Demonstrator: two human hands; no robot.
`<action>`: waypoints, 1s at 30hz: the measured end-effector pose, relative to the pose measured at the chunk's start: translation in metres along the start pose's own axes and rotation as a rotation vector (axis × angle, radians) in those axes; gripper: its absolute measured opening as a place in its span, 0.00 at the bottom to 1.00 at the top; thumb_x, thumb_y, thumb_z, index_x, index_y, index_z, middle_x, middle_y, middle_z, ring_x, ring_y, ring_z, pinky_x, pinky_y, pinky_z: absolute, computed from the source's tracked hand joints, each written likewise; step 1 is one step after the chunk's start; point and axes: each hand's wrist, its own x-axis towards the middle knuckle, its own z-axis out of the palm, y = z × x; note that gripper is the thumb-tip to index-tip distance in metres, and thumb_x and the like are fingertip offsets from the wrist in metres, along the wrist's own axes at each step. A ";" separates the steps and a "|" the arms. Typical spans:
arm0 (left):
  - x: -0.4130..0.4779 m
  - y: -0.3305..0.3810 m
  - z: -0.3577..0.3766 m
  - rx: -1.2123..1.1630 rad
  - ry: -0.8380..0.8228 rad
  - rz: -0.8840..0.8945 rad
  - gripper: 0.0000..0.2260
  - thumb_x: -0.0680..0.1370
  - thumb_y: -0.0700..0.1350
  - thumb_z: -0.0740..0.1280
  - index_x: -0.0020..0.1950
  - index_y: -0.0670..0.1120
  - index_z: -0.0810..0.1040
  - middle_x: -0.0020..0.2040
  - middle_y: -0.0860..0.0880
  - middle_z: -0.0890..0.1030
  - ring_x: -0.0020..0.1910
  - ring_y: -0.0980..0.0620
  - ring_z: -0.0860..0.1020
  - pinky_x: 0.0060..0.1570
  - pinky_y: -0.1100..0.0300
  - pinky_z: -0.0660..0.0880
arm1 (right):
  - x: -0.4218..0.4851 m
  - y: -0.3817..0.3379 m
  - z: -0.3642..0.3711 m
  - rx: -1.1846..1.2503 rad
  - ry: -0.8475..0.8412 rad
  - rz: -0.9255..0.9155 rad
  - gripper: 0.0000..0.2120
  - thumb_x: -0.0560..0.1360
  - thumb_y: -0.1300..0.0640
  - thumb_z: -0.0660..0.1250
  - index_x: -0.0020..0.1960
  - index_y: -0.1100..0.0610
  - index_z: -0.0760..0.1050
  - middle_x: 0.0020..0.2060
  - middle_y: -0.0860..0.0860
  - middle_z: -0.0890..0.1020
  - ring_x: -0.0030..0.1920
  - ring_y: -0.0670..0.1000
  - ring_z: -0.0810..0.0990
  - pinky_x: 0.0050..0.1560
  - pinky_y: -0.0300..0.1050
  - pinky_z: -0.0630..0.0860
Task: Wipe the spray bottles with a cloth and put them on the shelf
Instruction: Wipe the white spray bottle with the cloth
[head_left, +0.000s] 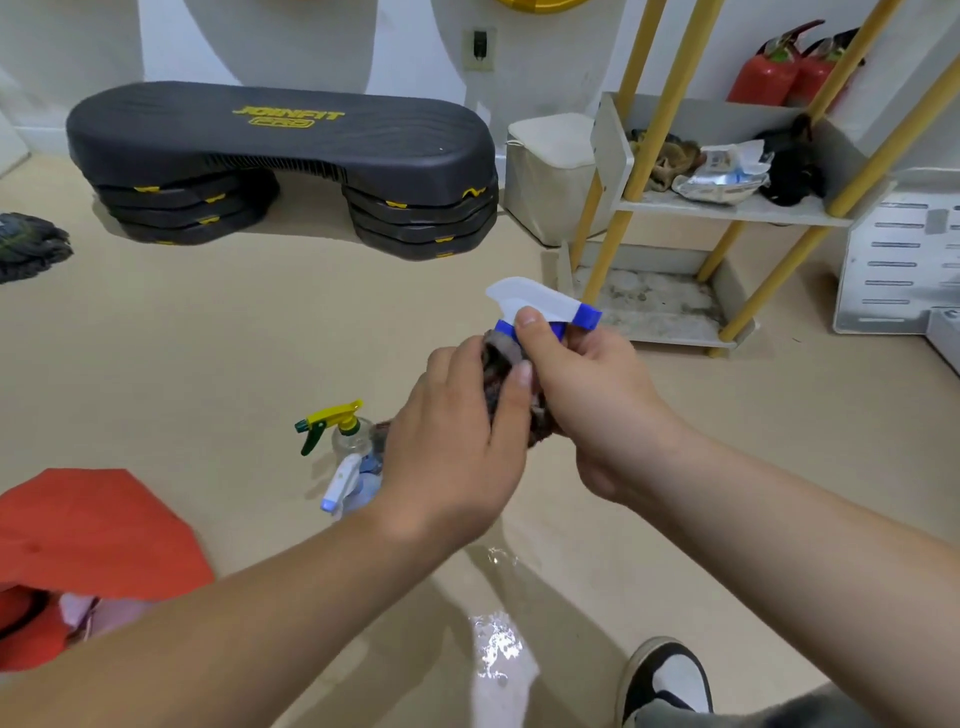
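A spray bottle with a white and blue trigger head (545, 303) is held up in front of me. My right hand (587, 395) grips its neck just under the head. My left hand (457, 441) wraps a dark, mottled cloth (501, 379) around the bottle's body, which is hidden by the cloth and my fingers. On the floor to the left stand two more spray bottles: one with a yellow and green head (335, 423), and one with a white and blue head (348, 486). The yellow-poled shelf (727, 210) stands at the back right.
A black step platform (280, 156) sits against the far wall. A white bin (550, 176) stands beside the shelf, red fire extinguishers (779, 73) behind it. Rags and a packet lie on the shelf. Red fabric (93, 530) is at lower left, my shoe (670, 675) at lower right.
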 end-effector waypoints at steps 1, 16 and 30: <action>0.001 -0.001 -0.002 0.042 -0.028 0.027 0.21 0.80 0.63 0.53 0.66 0.55 0.72 0.57 0.54 0.75 0.55 0.50 0.76 0.52 0.49 0.74 | -0.001 -0.001 0.001 0.004 -0.001 0.008 0.16 0.83 0.47 0.66 0.54 0.61 0.82 0.49 0.64 0.86 0.48 0.64 0.87 0.49 0.63 0.85; 0.011 -0.020 0.006 -1.223 -0.186 -0.764 0.21 0.82 0.63 0.63 0.67 0.51 0.82 0.61 0.43 0.86 0.59 0.40 0.85 0.65 0.37 0.78 | 0.006 -0.013 -0.022 0.193 0.179 0.065 0.09 0.84 0.48 0.63 0.55 0.51 0.80 0.50 0.51 0.87 0.50 0.52 0.87 0.50 0.50 0.86; 0.025 -0.040 -0.006 -0.564 -0.058 -0.326 0.15 0.86 0.58 0.58 0.59 0.54 0.82 0.54 0.55 0.86 0.56 0.51 0.84 0.59 0.54 0.78 | -0.001 -0.007 0.001 0.020 0.108 0.025 0.19 0.80 0.44 0.66 0.53 0.61 0.80 0.42 0.57 0.82 0.42 0.58 0.80 0.58 0.65 0.82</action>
